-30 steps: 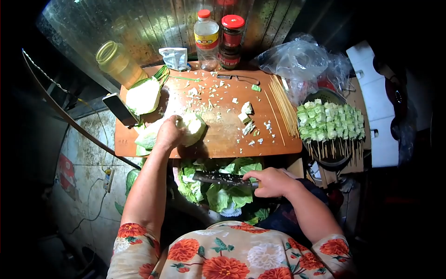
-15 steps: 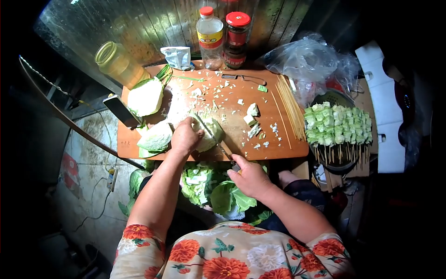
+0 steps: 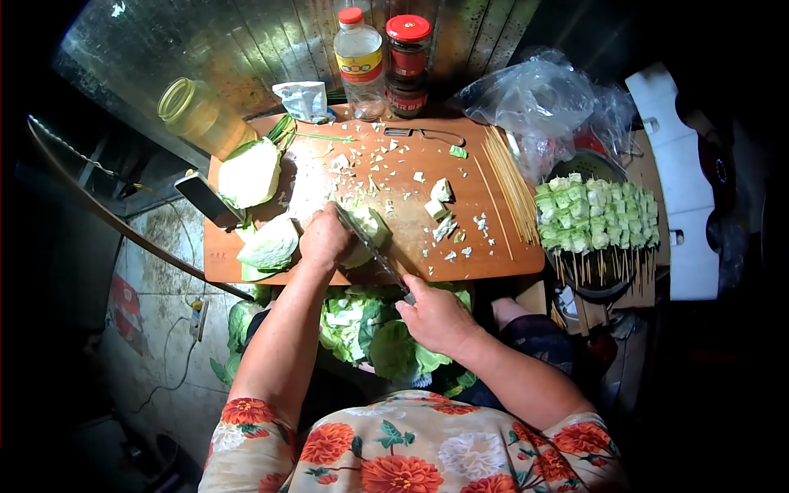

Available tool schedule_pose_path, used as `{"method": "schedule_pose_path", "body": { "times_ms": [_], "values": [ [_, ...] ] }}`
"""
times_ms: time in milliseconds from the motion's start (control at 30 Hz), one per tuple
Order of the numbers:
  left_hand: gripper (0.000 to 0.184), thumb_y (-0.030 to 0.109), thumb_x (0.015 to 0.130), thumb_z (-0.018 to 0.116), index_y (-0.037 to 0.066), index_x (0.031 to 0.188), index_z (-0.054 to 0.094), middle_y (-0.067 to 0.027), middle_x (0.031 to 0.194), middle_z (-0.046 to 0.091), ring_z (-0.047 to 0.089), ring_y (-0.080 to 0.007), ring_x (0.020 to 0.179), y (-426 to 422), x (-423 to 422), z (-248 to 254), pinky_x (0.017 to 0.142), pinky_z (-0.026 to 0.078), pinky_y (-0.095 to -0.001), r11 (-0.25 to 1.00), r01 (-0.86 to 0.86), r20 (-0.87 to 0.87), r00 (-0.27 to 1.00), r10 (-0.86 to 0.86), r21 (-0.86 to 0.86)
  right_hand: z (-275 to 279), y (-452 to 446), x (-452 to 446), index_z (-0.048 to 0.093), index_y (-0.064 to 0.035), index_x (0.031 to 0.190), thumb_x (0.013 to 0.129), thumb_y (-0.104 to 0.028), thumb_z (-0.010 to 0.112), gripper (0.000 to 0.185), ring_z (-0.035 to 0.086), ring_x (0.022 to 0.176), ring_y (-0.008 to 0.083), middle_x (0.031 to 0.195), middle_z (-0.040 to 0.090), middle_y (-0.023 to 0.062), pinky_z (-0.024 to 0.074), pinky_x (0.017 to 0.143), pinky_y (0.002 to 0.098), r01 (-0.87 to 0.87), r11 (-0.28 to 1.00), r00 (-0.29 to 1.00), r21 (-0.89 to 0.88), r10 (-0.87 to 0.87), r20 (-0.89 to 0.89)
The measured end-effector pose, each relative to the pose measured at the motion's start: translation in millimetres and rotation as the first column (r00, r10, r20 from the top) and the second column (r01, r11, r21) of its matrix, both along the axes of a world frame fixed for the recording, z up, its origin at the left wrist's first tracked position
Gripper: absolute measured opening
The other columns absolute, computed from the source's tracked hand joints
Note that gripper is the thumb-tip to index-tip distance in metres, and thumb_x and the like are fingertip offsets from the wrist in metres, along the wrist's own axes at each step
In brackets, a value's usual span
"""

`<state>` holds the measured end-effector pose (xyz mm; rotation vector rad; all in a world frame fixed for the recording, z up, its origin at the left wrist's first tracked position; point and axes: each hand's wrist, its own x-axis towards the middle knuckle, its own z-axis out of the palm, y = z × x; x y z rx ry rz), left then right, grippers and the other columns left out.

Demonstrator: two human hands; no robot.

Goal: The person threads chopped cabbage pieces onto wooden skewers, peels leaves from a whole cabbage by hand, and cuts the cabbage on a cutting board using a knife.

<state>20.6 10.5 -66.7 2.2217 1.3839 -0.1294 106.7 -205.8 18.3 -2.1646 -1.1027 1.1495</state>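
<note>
On the orange board (image 3: pixel 411 238), my left hand (image 3: pixel 326 236) is closed over a cabbage piece (image 3: pixel 367 226) near the front edge. My right hand (image 3: pixel 436 312) grips the handle of a knife (image 3: pixel 369 244), whose blade slants up and left against that piece, beside my left fingers. Another cabbage piece (image 3: pixel 271 244) lies left of my left hand, and a cut cabbage half (image 3: pixel 250 173) sits behind it. Small cabbage chunks (image 3: pixel 441 191) and scattered bits lie to the right.
Bare skewers (image 3: pixel 511 185) lie near the board's right side, with skewered cabbage (image 3: pixel 596 215) beyond. Behind stand a bottle (image 3: pixel 360 66), a red-lidded jar (image 3: pixel 408 62) and a tilted yellowish jar (image 3: pixel 204 117). A phone (image 3: pixel 207 200) leans at left. Loose leaves (image 3: pixel 353 324) are below the board.
The knife has come up from over the leaves onto the cabbage piece with my right hand. My left hand has shifted right, and the left cabbage piece now lies separate.
</note>
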Motion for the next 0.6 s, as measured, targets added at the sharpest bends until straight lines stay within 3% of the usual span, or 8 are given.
{"method": "schedule_pose_path", "body": {
  "times_ms": [67, 133, 367, 433, 467, 533, 600],
  "values": [
    [0.033, 0.028, 0.085, 0.06, -0.001, 0.102, 0.057, -0.0253, 0.093, 0.066, 0.064, -0.0409, 0.091, 1, 1, 0, 0.08, 0.05, -0.047, 0.998, 0.007, 0.041, 0.999, -0.009, 0.061, -2, 1, 0, 0.046, -0.0005, 0.13, 0.089, -0.023, 0.057, 0.048, 0.062, 0.092, 0.0436, 0.093, 0.064, 0.0281, 0.0491, 0.082, 0.0465, -0.001, 1.0, 1.0, -0.011, 0.001, -0.001],
    [0.039, 0.026, 0.083, 0.062, 0.005, 0.115, 0.053, -0.0221, 0.112, 0.061, 0.061, -0.0378, 0.104, 4, 4, 6, 0.087, 0.049, -0.0455, 0.997, -0.005, -0.035, 0.999, 0.002, -0.074, -11, 1, 2, 0.047, -0.0004, 0.128, 0.089, -0.022, 0.055, 0.045, 0.061, 0.091, 0.0455, 0.093, 0.063, 0.0294, 0.0485, 0.081, 0.0481, -0.017, 0.999, 1.0, 0.044, 0.016, 0.017],
    [0.037, 0.023, 0.08, 0.063, 0.005, 0.112, 0.056, -0.0199, 0.111, 0.063, 0.062, -0.0353, 0.104, 2, 4, 14, 0.087, 0.049, -0.044, 0.998, -0.001, -0.066, 0.998, -0.004, -0.065, -6, 20, 16, 0.052, 0.0061, 0.11, 0.089, -0.022, 0.054, 0.035, 0.061, 0.088, 0.0462, 0.089, 0.063, 0.0298, 0.0482, 0.081, 0.0506, -0.084, 0.996, 0.996, 0.009, 0.084, 0.005],
    [0.037, 0.02, 0.074, 0.069, 0.001, 0.104, 0.059, -0.0228, 0.095, 0.067, 0.064, -0.0378, 0.094, 1, 3, 9, 0.081, 0.05, -0.0437, 0.999, -0.053, 0.049, 0.997, 0.053, -0.008, -9, 27, 18, 0.053, 0.0051, 0.108, 0.089, -0.022, 0.054, 0.033, 0.061, 0.088, 0.046, 0.089, 0.063, 0.0294, 0.0478, 0.081, 0.051, -0.12, 0.992, 0.992, -0.05, 0.121, 0.03],
    [0.037, 0.02, 0.074, 0.069, 0.001, 0.104, 0.059, -0.0228, 0.095, 0.067, 0.064, -0.0378, 0.094, 1, 3, 10, 0.081, 0.05, -0.0437, 0.999, -0.052, 0.049, 0.997, 0.052, -0.008, -12, 31, 18, 0.053, 0.0051, 0.108, 0.089, -0.022, 0.054, 0.033, 0.061, 0.088, 0.046, 0.089, 0.063, 0.0294, 0.0478, 0.081, 0.051, -0.119, 0.992, 0.992, -0.05, 0.12, 0.031],
    [0.038, 0.022, 0.079, 0.064, 0.005, 0.112, 0.057, -0.0196, 0.11, 0.064, 0.062, -0.0352, 0.104, 0, 3, 18, 0.087, 0.049, -0.0431, 0.992, -0.062, 0.0, 0.998, 0.062, -0.107, -25, 40, 15, 0.053, 0.0039, 0.108, 0.09, -0.023, 0.053, 0.032, 0.062, 0.088, 0.0446, 0.09, 0.063, 0.0278, 0.0478, 0.08, 0.0506, -0.112, 0.991, 0.992, -0.071, 0.116, 0.057],
    [0.038, 0.023, 0.079, 0.065, 0.005, 0.112, 0.057, -0.0196, 0.109, 0.064, 0.062, -0.0354, 0.103, -1, -1, 10, 0.087, 0.049, -0.043, 0.997, -0.024, 0.041, 0.999, 0.027, -0.069, -44, 49, 9, 0.052, 0.0031, 0.11, 0.09, -0.023, 0.052, 0.033, 0.062, 0.088, 0.0436, 0.091, 0.064, 0.0267, 0.0481, 0.08, 0.05, -0.086, 0.995, 0.993, -0.05, 0.09, 0.079]
  ]
}}
